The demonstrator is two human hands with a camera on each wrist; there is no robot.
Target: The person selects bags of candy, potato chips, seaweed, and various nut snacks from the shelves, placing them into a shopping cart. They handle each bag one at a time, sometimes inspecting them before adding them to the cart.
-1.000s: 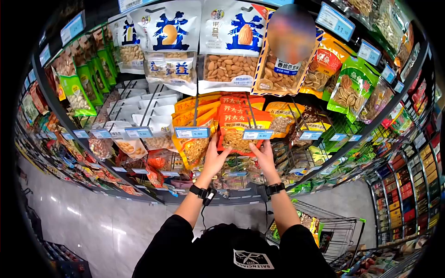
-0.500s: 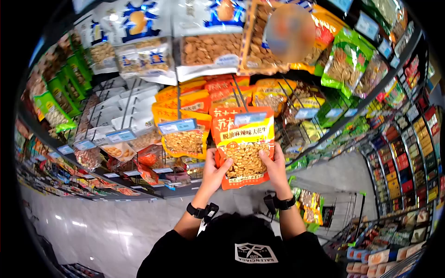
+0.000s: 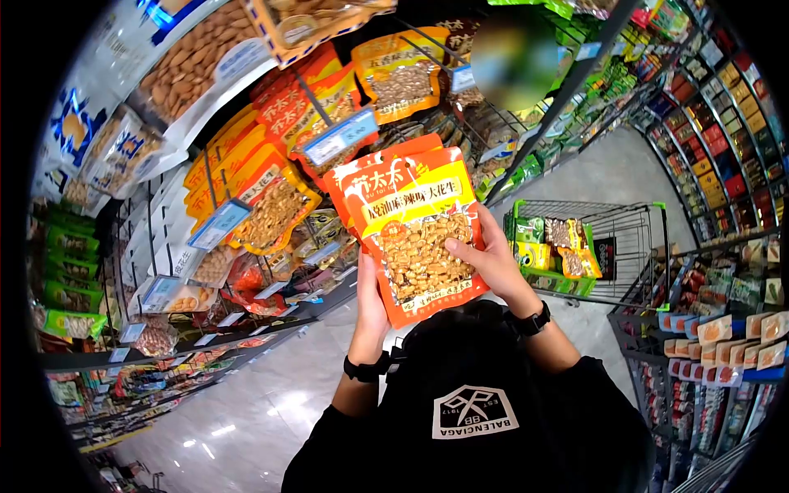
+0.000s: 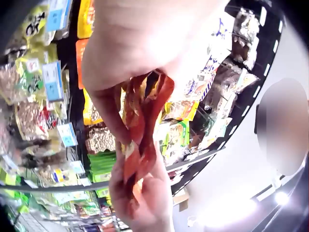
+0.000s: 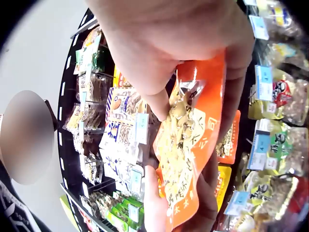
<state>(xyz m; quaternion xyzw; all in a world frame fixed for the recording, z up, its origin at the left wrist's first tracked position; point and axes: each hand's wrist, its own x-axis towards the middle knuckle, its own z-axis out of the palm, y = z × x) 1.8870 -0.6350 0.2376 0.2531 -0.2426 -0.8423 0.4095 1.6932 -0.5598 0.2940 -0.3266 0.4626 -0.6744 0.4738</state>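
Note:
In the head view, an orange-red bag of peanuts (image 3: 427, 255) with a yellow band and a clear window faces up in front of the chest. The top of a second orange bag (image 3: 415, 146) shows behind it, mostly covered. My right hand (image 3: 500, 261) grips the right edge, its thumb over the window. On the left edge, my left hand (image 3: 371, 300) holds on, its fingers hidden behind the bags. The left wrist view shows the bags' crinkled red-orange edges (image 4: 140, 145) between both hands. From the right wrist, the front bag's lower part (image 5: 186, 159) is visible.
Hanging bags of the same orange kind (image 3: 308, 115) and yellow peanut bags (image 3: 275, 205) fill the rack ahead, behind price tags (image 3: 341, 135) on hooks. A wire shopping cart (image 3: 633, 222) with several snack bags stands at the right. More stocked shelves (image 3: 707, 123) line the far right.
The bags came off the rack hooks and toward the chest, gripped by both hands. The view has turned right, bringing the cart closer to the middle. The second bag now shows behind the front one.

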